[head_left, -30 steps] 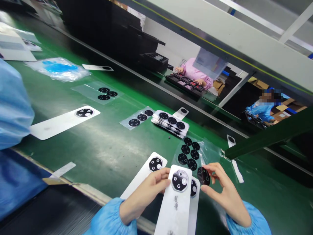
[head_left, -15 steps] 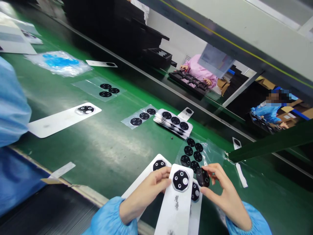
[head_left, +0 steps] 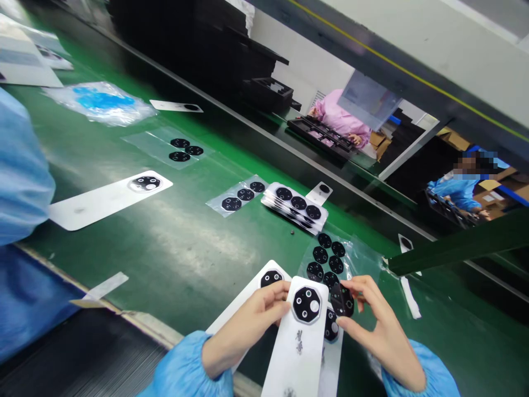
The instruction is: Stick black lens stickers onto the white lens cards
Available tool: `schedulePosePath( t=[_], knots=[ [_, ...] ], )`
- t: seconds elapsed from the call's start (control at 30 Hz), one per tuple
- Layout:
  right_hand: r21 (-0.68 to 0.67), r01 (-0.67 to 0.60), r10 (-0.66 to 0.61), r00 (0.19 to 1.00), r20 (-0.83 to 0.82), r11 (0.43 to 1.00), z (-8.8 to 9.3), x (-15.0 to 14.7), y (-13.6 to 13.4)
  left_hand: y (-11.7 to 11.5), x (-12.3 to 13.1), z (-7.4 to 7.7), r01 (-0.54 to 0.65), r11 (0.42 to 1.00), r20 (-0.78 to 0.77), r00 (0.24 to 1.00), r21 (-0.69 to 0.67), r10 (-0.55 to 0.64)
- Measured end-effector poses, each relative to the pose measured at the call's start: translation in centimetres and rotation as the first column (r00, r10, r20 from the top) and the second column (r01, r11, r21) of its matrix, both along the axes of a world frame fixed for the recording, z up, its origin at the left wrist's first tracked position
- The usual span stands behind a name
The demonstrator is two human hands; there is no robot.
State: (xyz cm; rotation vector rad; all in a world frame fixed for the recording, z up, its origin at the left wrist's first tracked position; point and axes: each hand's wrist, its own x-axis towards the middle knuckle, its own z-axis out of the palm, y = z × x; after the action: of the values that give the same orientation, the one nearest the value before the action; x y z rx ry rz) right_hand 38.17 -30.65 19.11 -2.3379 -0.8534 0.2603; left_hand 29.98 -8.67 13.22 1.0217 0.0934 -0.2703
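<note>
My left hand (head_left: 256, 314) is closed on the upper left edge of a white phone back cover (head_left: 306, 353), which has a black camera area with round lens openings. Pinched between the thumb and fingers of my right hand (head_left: 378, 328) is a dark octagonal lens cover (head_left: 343, 300), just right of that back cover. Two more white covers lie partly hidden: one under my left hand (head_left: 270, 270), another behind the held one (head_left: 332, 353). Beyond my right hand, several black lens covers (head_left: 320, 255) rest on a clear plastic sheet.
Farther back stand a stack of white sheets with black discs (head_left: 285, 207) and a clear strip of discs (head_left: 231, 204). Another back cover (head_left: 99, 207) lies near a blue sleeve (head_left: 20, 171) at left. A green post (head_left: 463, 242) slants in at right. Co-workers sit beyond the belt.
The lens cover in my right hand has tilted slightly and shifted a little toward the held back cover. My left hand keeps its hold. The background has shifted slightly in view.
</note>
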Motion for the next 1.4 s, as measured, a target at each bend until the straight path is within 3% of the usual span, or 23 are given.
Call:
schedulePosePath(
  t=[0.57, 1.4],
  knots=[
    [-0.101, -0.199, 0.203, 0.979, 0.03, 0.975, 0.2, -2.0, 4.1, -0.2, -0.6, 0.9, -0.038, 0.994, 0.065, 0.997, 0.106, 0.032],
    [-0.107, -0.209, 0.217, 0.974, 0.069, 0.972, 0.0, -2.0, 4.5, -0.3, -0.7, 0.9, -0.013, 0.996, 0.075, 0.997, 0.093, 0.006]
  ],
)
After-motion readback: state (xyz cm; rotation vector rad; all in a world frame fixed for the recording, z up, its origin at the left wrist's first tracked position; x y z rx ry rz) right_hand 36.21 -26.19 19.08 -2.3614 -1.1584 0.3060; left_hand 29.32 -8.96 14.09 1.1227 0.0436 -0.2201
